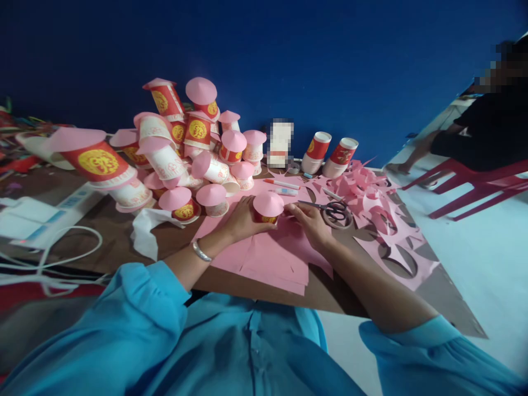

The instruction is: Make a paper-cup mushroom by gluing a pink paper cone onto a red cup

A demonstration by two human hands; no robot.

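My left hand (246,223) is wrapped round a red paper cup (269,219) with a gold print, held over pink sheets. A pink paper cone (268,203) sits on top of the cup like a roof and hides most of it. Close to the cone's right edge, my right hand (308,223) has its fingers curled together; what they pinch, if anything, is too small to make out. Scissors (336,212) lie just beyond that hand, on a roll of tape (348,224). Beneath both hands are flat pink paper sheets (264,264).
Several cone-topped paper cups (198,132) are piled at the back left. Two cup stacks (340,157) stand by the blue wall. Pink paper offcuts (375,201) cover the right side. Markers (282,183), white tissue (145,231) and a white cable (49,258) lie around. A person sits on a red stool (466,181).
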